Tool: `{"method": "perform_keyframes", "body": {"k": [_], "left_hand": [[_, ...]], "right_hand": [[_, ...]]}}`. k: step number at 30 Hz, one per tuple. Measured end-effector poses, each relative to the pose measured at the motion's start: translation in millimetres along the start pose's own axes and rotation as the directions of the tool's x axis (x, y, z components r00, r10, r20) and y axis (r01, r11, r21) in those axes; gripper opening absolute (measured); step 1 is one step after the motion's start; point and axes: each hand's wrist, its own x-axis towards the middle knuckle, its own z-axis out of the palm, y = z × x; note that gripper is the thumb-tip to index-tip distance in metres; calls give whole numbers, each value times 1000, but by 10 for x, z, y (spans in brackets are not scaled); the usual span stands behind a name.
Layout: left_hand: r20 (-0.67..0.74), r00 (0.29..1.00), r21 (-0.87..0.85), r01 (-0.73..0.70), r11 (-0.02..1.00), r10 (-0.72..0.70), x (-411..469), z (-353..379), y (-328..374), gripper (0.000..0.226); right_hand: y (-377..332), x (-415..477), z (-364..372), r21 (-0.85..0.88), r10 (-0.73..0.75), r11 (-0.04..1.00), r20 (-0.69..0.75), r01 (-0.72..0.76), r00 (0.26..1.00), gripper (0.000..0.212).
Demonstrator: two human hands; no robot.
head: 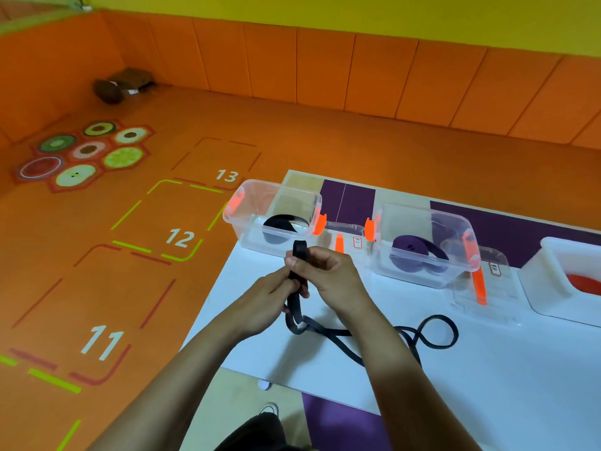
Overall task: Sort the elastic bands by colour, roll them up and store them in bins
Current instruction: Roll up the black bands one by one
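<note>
Orange padded flooring marked with numbered squares runs back to an orange wall. On it lies a white table point(487, 385) with three bins in a row. The landmark is the clear bin point(250, 234) at the table's far left corner, which already holds a black roll point(283, 227). To its right stands a second clear bin point(422, 276) with a purple roll point(419, 255). Farther right again is a white bin point(546, 281) with something red inside, cut off by the frame edge.

The step in hand looks like rolling up the black band point(300, 248). Just in front of the clear bin, the right hand point(328, 275) has its grip curled round the band's doubled end, which stands up above the knuckles. The left hand point(276, 297) pinches the band directly beneath it.

From that double grip the tail drops to the table. It trails off to the right of the clear bin in loose loops, passing under the right forearm and ending in front of the second clear bin.

The next move probably calls for winding the tail onto the held end under light tension. The left hand would smooth out twists as the loops draw in. The finished coil should then go into the clear bin beside the black roll.
</note>
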Motion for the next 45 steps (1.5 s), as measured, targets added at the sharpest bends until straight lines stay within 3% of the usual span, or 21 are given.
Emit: {"method": "perform_keyframes", "body": {"k": [2, 4, 7, 9, 12, 14, 21, 27, 31, 38, 42, 45], "left_hand": [[7, 1000, 73, 7, 997, -7, 44, -108, -54, 33], [-94, 996, 120, 11, 993, 1, 101, -259, -99, 34], [-270, 961, -45, -73, 996, 58, 164, -508, -41, 32], [-240, 958, -76, -177, 981, 154, 198, -639, 79, 26], [-132, 951, 102, -269, 958, 281, 301, -778, 175, 18], [-127, 944, 167, -281, 945, 303, 389, -864, 162, 13], [-170, 935, 84, -301, 950, 311, 577, -1098, 155, 12], [-127, 900, 241, -380, 893, 417, 679, -1311, 65, 13], [-112, 880, 305, -411, 859, 461, 729, -1407, 5, 15], [-169, 864, 245, -429, 869, 474, 700, -1494, -5, 18], [-192, 867, 243, -412, 878, 460, 633, -1515, -50, 18], [-162, 912, 266, -327, 907, 376, 607, -1522, -139, 28]], "right_hand": [[18, 59, 28, -5, 13, 1000, -63, -13, 998, 6], [25, 115, 36, -35, 15, 999, -120, -19, 993, 5], [1, 204, 62, -120, 16, 992, -126, -32, 992, 4], [-10, 258, 108, -168, 11, 985, -81, -25, 997, 4], [-1, 350, 194, -269, 1, 963, -46, -13, 999, 2], [10, 409, 239, -323, -2, 946, -80, -25, 997, 4], [1, 505, 369, -388, 21, 921, -55, -40, 998, 17], [80, 588, 550, -482, 45, 873, -76, -76, 996, 30], [86, 646, 658, -424, 47, 902, -85, -78, 995, 32], [-23, 661, 678, -183, 57, 979, -165, -88, 985, 21], [-60, 726, 718, -341, 8, 936, -226, -87, 974, 20], [-29, 755, 727, -561, -94, 826, -247, -63, 964, 14]]}}
